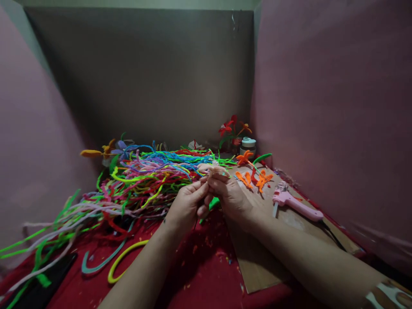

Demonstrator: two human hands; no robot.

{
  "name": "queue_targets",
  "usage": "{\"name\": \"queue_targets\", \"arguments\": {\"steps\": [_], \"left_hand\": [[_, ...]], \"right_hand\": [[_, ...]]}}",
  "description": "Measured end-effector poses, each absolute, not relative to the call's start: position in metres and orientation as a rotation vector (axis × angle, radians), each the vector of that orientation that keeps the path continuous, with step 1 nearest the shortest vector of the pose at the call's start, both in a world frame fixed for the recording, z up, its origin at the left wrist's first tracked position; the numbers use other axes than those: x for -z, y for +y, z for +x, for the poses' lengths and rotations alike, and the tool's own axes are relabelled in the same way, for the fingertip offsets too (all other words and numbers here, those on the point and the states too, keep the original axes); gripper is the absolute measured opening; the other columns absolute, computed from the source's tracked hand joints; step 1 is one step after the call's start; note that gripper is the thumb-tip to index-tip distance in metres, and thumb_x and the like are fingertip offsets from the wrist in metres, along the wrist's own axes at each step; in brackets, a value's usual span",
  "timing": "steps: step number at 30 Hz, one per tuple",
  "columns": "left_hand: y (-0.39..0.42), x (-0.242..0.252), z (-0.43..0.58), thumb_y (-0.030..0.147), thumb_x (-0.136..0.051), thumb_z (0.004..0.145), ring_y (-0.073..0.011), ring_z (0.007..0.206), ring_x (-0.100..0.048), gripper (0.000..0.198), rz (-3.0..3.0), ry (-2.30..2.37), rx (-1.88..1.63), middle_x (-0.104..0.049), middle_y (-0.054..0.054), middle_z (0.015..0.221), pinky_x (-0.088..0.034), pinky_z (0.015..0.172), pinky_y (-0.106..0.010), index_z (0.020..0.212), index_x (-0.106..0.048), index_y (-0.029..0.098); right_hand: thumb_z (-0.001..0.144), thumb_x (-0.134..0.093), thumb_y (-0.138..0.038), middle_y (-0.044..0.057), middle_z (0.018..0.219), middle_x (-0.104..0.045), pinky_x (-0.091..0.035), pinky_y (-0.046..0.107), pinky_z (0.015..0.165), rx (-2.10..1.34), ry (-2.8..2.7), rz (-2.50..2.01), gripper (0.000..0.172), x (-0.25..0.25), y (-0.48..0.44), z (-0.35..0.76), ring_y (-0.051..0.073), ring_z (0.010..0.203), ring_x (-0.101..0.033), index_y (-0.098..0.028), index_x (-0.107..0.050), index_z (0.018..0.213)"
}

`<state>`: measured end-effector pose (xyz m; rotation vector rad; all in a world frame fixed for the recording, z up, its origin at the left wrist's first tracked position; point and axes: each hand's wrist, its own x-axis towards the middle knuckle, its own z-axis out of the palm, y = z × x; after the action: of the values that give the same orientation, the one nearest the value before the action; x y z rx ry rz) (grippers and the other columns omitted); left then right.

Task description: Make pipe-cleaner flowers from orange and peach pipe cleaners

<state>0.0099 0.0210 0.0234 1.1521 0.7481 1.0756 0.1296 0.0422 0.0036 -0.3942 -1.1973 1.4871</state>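
My left hand (188, 201) and my right hand (234, 195) meet in front of the pile, fingertips pinched together. Between them is a pale peach, fuzzy pipe-cleaner piece (214, 171), its lower part hidden by my fingers. Both hands grip it; its exact shape is hard to make out. Just under the hands shows a bright green fuzzy leaf-like piece (214, 203), and a thin dark stem end pokes out below my left fingers. Behind and left lies a large heap of multicoloured pipe cleaners (154, 171).
On the right, a cardboard sheet (257, 262) carries orange pipe-cleaner flowers (264, 180) and a pink glue gun (298, 206). A lidded jar (248, 146) and red flowers (226, 128) stand behind. Yellow (117, 262) and grey-blue pipe cleaners (96, 268) curl on the red cloth (199, 274).
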Motion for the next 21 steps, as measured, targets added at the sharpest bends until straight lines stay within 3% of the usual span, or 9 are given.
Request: {"name": "queue_targets", "arguments": {"steps": [3, 6, 9, 16, 21], "left_hand": [[0.022, -0.024, 0.009, 0.042, -0.063, 0.077, -0.0039, 0.038, -0.039, 0.029, 1.319, 0.866, -1.135, -0.05, 0.003, 0.053, -0.028, 0.037, -0.015, 0.071, -0.059, 0.013], [0.021, -0.028, 0.009, 0.038, -0.066, 0.075, -0.0097, 0.054, -0.052, 0.025, 1.378, 0.882, -1.194, -0.059, -0.001, 0.065, -0.042, 0.053, -0.02, 0.081, -0.066, 0.013], [0.021, -0.032, 0.006, 0.032, -0.067, 0.075, -0.0145, 0.071, -0.057, 0.022, 1.42, 0.845, -1.202, -0.065, -0.005, 0.081, -0.046, 0.07, -0.025, 0.087, -0.071, 0.014], [0.019, -0.04, 0.004, 0.021, -0.056, 0.081, -0.0193, 0.091, -0.056, 0.02, 1.548, 0.67, -1.159, -0.066, -0.007, 0.093, -0.044, 0.083, -0.028, 0.088, -0.073, 0.016], [0.012, -0.052, 0.008, 0.017, -0.066, 0.067, -0.0171, 0.078, -0.057, 0.009, 1.443, 0.822, -1.25, -0.066, -0.004, 0.076, -0.045, 0.075, -0.026, 0.074, -0.071, 0.016]], "right_hand": [[0.08, -0.06, -0.038, -0.001, 0.064, -0.063, -0.048, 0.026, 0.05, -1.294, -1.279, -0.467, 0.023, -0.007, 0.039, 0.13, 0.014, 0.054, -0.058, -0.022, -0.067, 0.096], [0.082, -0.059, -0.033, 0.001, 0.075, -0.062, -0.049, 0.03, 0.068, -0.994, -1.327, -0.487, 0.014, -0.011, 0.037, 0.132, 0.017, 0.077, -0.058, -0.025, -0.07, 0.083], [0.083, -0.057, -0.027, 0.002, 0.072, -0.058, -0.044, 0.035, 0.08, -0.784, -1.463, -0.497, 0.021, -0.011, 0.036, 0.136, 0.019, 0.082, -0.053, -0.023, -0.067, 0.065], [0.079, -0.056, -0.017, 0.003, 0.076, -0.056, -0.041, 0.035, 0.074, -0.597, -1.541, -0.531, 0.019, -0.007, 0.033, 0.139, 0.02, 0.077, -0.048, -0.023, -0.06, 0.061], [0.083, -0.053, -0.018, 0.003, 0.079, -0.051, -0.04, 0.035, 0.077, -0.522, -1.566, -0.549, 0.022, -0.005, 0.034, 0.138, 0.019, 0.079, -0.047, -0.022, -0.055, 0.061]]}}
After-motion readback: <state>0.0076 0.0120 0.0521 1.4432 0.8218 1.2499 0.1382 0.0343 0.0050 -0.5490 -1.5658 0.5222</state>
